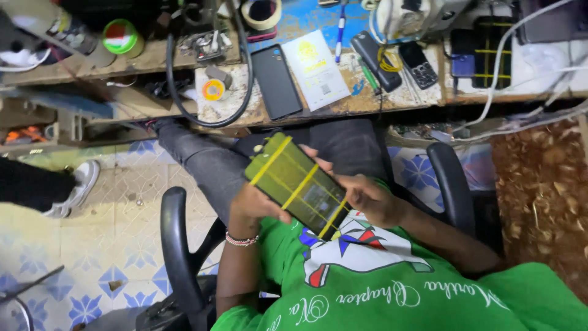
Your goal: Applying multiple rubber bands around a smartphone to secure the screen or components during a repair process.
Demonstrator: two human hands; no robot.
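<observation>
Cluttered workbench (343,104) ahead; over the lap, phone (298,184) bound with yellow rubber bands (299,187), cradled by left hand (257,205), fingers curled beneath, and right hand (367,197) pinching its lower edge, steadying it for viewing

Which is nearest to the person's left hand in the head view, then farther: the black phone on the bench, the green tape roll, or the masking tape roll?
From the left hand:
1. Black phone, bench edge, straight above.
2. Green tape roll, upper left shelf.
3. Masking tape roll, top edge; close to the green roll, hard to rank.

both hands, left hand (254,208) and right hand (370,199), hold a yellow-banded phone (298,184) over the lap.
</observation>
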